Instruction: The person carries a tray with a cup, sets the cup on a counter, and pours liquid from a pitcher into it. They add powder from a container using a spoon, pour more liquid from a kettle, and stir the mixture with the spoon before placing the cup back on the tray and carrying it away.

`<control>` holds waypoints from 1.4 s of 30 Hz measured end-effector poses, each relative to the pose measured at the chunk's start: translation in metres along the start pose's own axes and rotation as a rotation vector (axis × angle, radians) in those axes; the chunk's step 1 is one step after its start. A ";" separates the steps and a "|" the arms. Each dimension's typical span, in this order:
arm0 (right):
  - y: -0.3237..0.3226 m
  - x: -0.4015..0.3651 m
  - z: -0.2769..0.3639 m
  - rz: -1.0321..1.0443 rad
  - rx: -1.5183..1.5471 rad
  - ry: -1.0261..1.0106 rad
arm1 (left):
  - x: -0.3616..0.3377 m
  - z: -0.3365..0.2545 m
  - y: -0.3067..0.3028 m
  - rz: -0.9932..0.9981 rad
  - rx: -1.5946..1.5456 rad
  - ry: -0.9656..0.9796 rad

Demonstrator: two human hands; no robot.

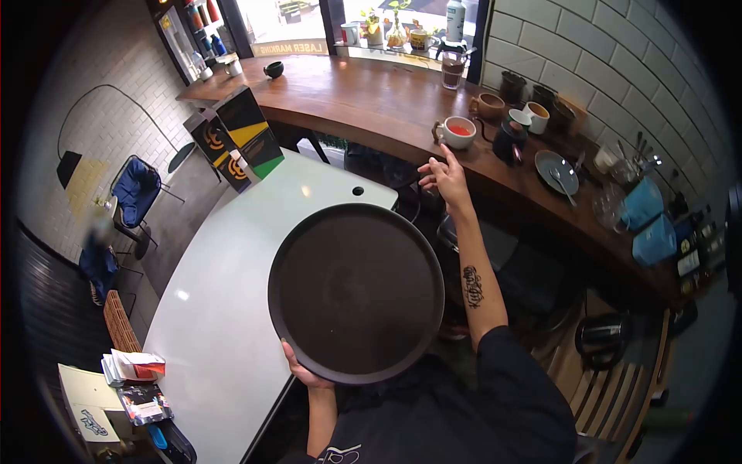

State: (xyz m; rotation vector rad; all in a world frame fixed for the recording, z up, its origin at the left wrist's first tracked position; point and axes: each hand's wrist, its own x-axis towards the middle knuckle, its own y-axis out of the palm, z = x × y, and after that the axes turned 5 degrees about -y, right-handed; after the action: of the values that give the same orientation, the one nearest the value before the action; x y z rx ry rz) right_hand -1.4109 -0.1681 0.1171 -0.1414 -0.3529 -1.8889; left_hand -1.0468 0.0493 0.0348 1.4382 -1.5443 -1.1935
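A round dark serving tray (355,294) is held level in front of my body. My left hand (305,367) grips its near-left rim, thumb at the edge, with the other fingers mostly hidden under it. Beyond the tray, my right hand (446,179) reaches over toward the wooden counter, fingers stretched apart and holding nothing. Just past its fingertips stands a white cup (457,133) with red liquid inside; a small gap or light touch between them cannot be told apart. To the right of that cup sits a dark pot (510,139).
The wooden counter (348,93) also carries a grey plate (556,172) with cutlery, a glass (454,71), several cups and blue containers (653,220). On the white table (224,294) stand dark boxes (236,139) at the far end and papers (135,367) near. A person (99,259) sits far left.
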 end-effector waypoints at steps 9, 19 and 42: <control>0.009 0.057 -0.025 0.049 0.040 0.088 | 0.022 0.036 -0.001 -0.017 -0.045 0.082; -0.005 0.062 -0.024 -0.097 0.169 0.111 | 0.039 0.060 0.011 -0.099 -0.019 0.073; -0.029 0.005 0.006 0.035 0.093 0.175 | 0.062 0.093 0.020 -0.075 -0.057 -0.027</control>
State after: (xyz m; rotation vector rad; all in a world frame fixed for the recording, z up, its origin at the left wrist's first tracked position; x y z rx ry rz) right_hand -1.4406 -0.1617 0.1187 0.0797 -0.3157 -1.8309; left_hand -1.1487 0.0019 0.0168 1.4598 -1.4730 -1.2957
